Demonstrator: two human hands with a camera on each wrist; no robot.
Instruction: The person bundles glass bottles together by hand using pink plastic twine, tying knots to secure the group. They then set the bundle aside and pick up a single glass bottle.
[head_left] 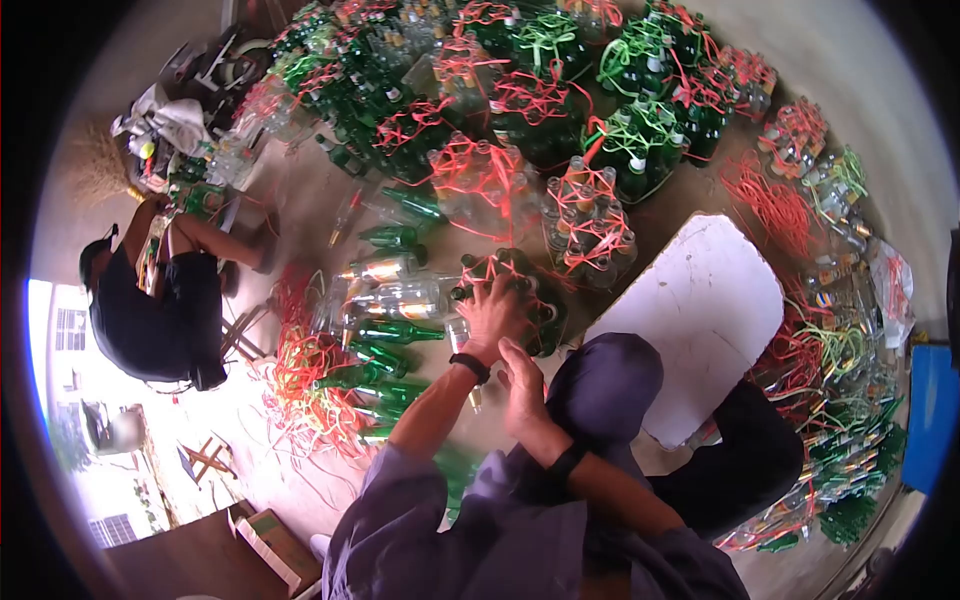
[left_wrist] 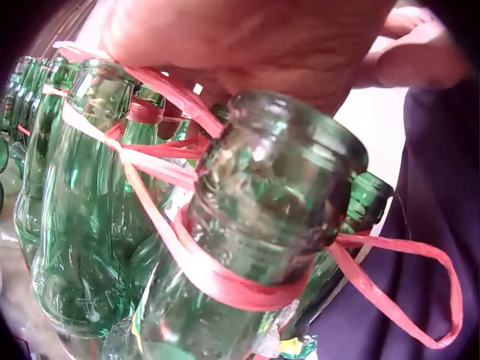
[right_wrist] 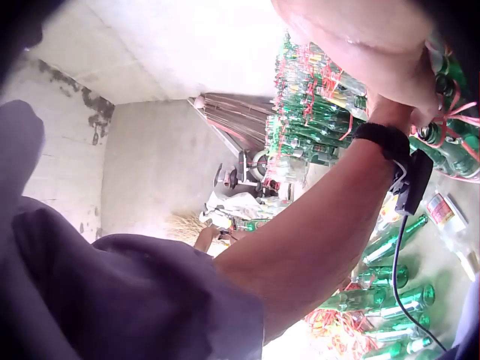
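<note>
Spread over the tops of a bundle of dark green bottles (head_left: 545, 312), my left hand (head_left: 495, 318) touches it with extended fingers. Red strap winds round the necks; in the left wrist view a bottle neck (left_wrist: 277, 180) and a loose strap loop (left_wrist: 442, 277) stand out below the palm (left_wrist: 247, 37). The fingertips of that hand are hidden there. My right hand (head_left: 525, 392) is beside the left wrist, fingers fairly straight, holding nothing visible. In the right wrist view it (right_wrist: 367, 45) fills the top, near the left forearm (right_wrist: 322, 225).
Loose green bottles (head_left: 385, 360) and clear bottles (head_left: 400, 298) lie left of the bundle, by tangled strap (head_left: 310, 385). Strapped bundles (head_left: 480, 180) stand beyond. A white board (head_left: 700, 310) is at the right. Another person (head_left: 155, 300) sits at the left.
</note>
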